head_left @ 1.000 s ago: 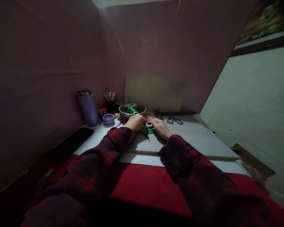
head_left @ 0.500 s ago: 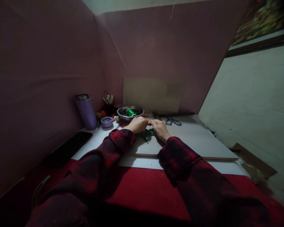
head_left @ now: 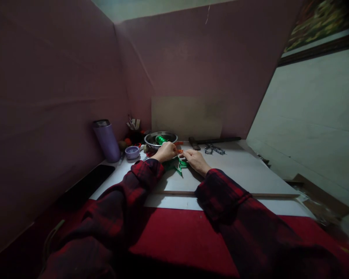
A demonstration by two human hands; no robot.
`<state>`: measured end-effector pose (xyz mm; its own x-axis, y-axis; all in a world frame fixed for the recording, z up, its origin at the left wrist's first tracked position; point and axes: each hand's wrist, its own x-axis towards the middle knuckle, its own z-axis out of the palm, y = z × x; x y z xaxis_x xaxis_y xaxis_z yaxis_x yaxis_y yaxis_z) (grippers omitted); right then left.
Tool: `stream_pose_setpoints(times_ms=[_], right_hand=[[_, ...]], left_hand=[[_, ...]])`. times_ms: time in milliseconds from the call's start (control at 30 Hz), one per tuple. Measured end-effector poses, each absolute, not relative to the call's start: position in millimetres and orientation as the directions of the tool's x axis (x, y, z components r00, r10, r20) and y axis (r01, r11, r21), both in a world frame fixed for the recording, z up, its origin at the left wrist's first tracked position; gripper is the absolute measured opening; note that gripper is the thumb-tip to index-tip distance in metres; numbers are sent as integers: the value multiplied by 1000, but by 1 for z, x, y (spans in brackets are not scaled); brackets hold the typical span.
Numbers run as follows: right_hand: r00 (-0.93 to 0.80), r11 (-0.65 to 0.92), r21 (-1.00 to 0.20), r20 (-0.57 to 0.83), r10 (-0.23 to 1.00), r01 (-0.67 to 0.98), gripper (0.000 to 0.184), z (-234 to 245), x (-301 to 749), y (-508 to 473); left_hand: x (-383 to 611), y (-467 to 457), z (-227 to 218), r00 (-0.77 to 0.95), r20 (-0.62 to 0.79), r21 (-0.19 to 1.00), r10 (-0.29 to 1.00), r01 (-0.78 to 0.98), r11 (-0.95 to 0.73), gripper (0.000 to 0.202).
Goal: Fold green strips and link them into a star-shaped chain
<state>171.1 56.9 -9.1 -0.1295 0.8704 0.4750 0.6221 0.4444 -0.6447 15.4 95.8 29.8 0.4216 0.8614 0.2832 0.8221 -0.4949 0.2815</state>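
Note:
My left hand [head_left: 165, 152] is closed, its fingertips pinching a small orange piece [head_left: 180, 151] whose kind I cannot make out. Close by on the right, my right hand [head_left: 195, 160] has thumb and fingers pressed together at the near end of that piece. Whatever lies between those right fingertips is too small to name. Below both hands, shiny green pointed strips [head_left: 179, 167], like ribbon, lie on the white board [head_left: 235, 174]. My left hand and wrist hide part of them.
Behind my left hand a metal bowl [head_left: 151, 141] holds a spool of green thread [head_left: 160, 139]. A hammer [head_left: 194, 143] and small metal parts [head_left: 215, 149] lie at the back right. On the left are a purple tumbler [head_left: 107, 141], a small purple dish [head_left: 132, 152] and a black phone [head_left: 88, 182].
My fingertips have drawn slightly apart, and more of the orange piece shows between them. More of the green strips is visible. The camera view has shifted a little.

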Motion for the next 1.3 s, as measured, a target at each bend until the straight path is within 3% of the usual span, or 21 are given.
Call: stream_pose_setpoints(times_ms=[267,467,900,1300], right_hand=[[-151,454,-550,507,848,701,34,-5,170,51],[-190,478,-524,510,839,705,29,-6,170,51],[-282,554,-428,548,787,714,38,-10,172,51],[-287,577,-436,568,772,691,40,-11,173,51]], left_hand=[[-6,70,23,501,371,144,782,801,-581,27],[-11,61,22,504,321,40,802,839,-543,36],[-11,58,27,533,249,23,809,832,-555,48],[-10,59,27,506,256,95,824,835,-542,45]])
